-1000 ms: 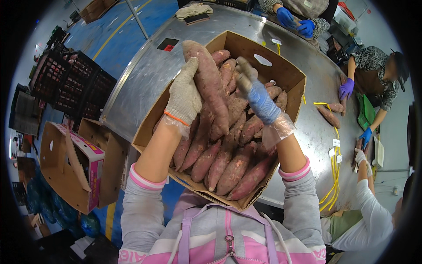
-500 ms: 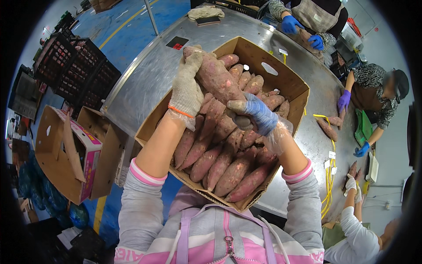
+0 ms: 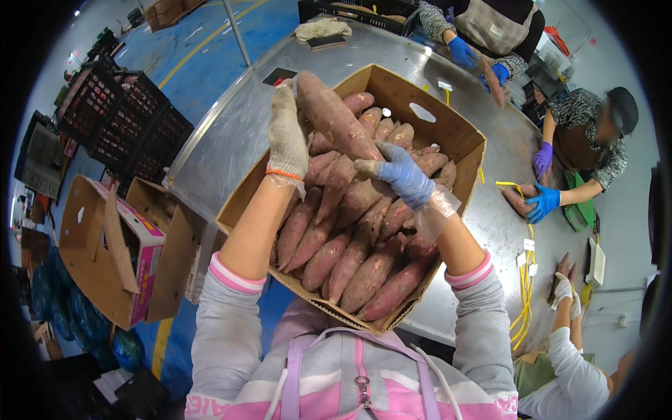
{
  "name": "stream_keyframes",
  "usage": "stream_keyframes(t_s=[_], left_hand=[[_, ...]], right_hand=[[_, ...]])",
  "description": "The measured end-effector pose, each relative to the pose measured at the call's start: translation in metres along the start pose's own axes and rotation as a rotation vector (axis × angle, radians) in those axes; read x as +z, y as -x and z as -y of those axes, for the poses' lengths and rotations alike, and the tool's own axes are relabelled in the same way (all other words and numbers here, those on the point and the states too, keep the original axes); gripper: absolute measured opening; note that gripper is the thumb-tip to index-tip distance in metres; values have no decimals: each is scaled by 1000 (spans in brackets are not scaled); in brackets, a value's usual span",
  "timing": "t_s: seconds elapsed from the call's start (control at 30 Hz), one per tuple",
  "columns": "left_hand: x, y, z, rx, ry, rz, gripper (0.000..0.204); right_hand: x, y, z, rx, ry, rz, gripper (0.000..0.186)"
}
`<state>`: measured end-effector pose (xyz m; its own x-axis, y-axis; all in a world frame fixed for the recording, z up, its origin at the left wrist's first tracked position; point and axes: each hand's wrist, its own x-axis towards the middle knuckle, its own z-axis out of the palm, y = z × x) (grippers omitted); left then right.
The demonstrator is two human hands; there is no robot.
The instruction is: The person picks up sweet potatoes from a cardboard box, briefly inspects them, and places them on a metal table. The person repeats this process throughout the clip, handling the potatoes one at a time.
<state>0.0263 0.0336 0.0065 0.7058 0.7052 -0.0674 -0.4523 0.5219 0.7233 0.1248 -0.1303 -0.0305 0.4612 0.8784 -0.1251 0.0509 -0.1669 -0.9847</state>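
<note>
A long reddish-purple sweet potato is held slanting above a cardboard box of sweet potatoes. My right hand, in a blue glove with a clear plastic cuff, is closed on its lower right end. Beside its upper left end is my left hand, in a whitish knit glove with an orange hem. Those fingers are stretched out straight, pointing away from me; whether they touch the sweet potato's underside is hidden. The box stands at the near edge of a metal table.
Open cardboard boxes and stacked black crates are at the left. Across and right of the table, co-workers handle sweet potatoes. A yellow cord, a green tray and a folded cloth lie on the table.
My left hand has gone from wrapping the sweet potato's upper end to lying straight beside it. The sweet potato has turned, showing a smoother side. A co-worker's blue glove has reached the sweet potatoes at right.
</note>
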Motion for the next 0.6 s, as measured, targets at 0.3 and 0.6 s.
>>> stream_keyframes(t_s=[0.3,0.6], left_hand=[[-26,-18,31,-105,-485,11,42],[-11,10,52,-65,-1989,570,59]], right_hand=[[-72,68,39,-52,-714,148,54],[-225,183,-112,-18,-617,-648,35]])
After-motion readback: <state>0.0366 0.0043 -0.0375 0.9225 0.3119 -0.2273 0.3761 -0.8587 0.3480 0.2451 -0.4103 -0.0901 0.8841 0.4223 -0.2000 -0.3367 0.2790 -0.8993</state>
